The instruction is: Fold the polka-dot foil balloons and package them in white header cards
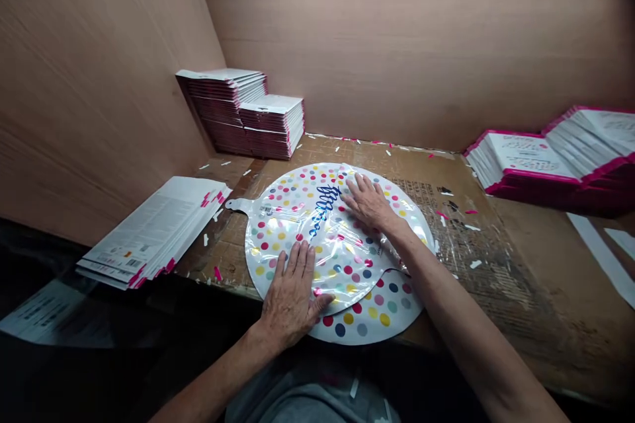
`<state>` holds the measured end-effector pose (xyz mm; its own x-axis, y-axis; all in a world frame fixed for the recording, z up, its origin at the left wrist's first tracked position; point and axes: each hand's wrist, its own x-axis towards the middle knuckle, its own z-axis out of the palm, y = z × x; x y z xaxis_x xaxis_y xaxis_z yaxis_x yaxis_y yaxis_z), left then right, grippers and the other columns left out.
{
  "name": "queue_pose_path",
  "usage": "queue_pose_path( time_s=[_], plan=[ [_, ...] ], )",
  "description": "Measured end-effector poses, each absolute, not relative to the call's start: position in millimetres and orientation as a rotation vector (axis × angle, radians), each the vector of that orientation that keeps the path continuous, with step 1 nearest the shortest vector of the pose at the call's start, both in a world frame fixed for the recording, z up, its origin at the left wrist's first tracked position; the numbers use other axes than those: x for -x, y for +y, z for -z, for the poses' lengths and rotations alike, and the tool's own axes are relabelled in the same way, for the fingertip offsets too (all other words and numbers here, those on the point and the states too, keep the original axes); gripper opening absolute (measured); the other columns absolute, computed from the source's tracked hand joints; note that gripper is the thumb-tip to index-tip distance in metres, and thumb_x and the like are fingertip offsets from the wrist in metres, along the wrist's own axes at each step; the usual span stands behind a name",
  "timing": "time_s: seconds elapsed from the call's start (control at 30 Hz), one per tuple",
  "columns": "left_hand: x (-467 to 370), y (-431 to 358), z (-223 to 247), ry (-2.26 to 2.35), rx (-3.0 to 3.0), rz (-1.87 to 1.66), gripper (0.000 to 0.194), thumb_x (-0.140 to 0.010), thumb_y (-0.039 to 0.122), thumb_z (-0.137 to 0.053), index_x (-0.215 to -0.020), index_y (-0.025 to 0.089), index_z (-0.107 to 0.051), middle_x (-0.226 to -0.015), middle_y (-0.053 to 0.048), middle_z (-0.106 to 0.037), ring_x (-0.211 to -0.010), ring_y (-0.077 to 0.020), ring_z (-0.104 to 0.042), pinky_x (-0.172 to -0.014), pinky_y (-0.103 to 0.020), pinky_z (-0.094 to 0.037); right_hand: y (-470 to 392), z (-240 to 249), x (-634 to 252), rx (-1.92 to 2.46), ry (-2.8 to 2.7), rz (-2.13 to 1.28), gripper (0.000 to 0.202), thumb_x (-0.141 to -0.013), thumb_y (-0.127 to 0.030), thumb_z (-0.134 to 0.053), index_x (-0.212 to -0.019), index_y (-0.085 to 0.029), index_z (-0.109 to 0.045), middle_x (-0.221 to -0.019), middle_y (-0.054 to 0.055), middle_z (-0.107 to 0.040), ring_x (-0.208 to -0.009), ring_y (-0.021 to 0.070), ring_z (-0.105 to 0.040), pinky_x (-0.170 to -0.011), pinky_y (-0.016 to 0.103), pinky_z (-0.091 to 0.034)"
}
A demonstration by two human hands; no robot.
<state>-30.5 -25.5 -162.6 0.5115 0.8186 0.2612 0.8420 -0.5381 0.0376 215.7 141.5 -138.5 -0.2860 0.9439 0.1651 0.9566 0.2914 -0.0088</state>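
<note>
Two flat foil balloons with coloured dots overlap on the cardboard-covered table in front of me. The upper foil balloon has blue lettering and a narrow tail pointing left; its right part appears folded or layered. Under it, the lower sheet of dotted foil shows along the near right edge. My left hand lies flat with fingers stretched on the near side of the upper balloon. Across the far right part, my right hand presses down with its fingers spread. Neither hand grips anything.
Stacked white and pink packets stand at the back left. Printed flat packets overhang the table's left front edge. More pink-edged packets sit at the right. Small paper scraps litter the cardboard surface. Wooden panels rise behind and left.
</note>
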Motion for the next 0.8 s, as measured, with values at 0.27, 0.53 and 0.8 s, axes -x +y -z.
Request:
queue_pose_path(
  time_s=[0.27,0.53,0.8],
  plan=[
    [33.9,-38.3,130.0,-1.911,2.553,0.529,0.032,-0.092,0.039,-0.047,-0.094,0.012,-0.065,-0.118,-0.021,-0.063,-0.118,-0.0337,-0.056,-0.098,-0.046,-0.048,177.5,145.1,-211.4,1.768,-2.383,-0.083,0.054,-0.103,-0.039,-0.031,-0.149,-0.011,-0.039,-0.158,0.017,-0.033,-0.145,0.0356,-0.028,-0.115,0.055,-0.023],
    [34.1,3.8,80.2,-2.704,3.261,0.539,0.035,-0.078,0.049,-0.059,-0.064,0.02,-0.045,-0.056,0.006,-0.043,-0.05,-0.0096,-0.042,-0.047,-0.022,-0.033,-3.6,84.4,-175.9,1.106,-2.163,-0.157,0.038,-0.1,-0.033,-0.034,-0.096,-0.024,-0.071,-0.096,0.008,-0.074,-0.097,0.0212,-0.068,-0.092,0.039,-0.053],
    [9.3,35.6,39.6,-3.061,3.104,0.911,0.032,-0.081,0.036,-0.068,-0.066,0.018,-0.046,-0.053,0.008,-0.038,-0.041,-0.0035,-0.034,-0.036,-0.016,-0.033,-96.5,123.1,-102.5,1.295,-2.271,-0.026,0.041,-0.092,-0.01,-0.047,-0.132,-0.008,-0.057,-0.131,0.021,-0.062,-0.116,0.0289,-0.062,-0.098,0.045,-0.053]
  ],
)
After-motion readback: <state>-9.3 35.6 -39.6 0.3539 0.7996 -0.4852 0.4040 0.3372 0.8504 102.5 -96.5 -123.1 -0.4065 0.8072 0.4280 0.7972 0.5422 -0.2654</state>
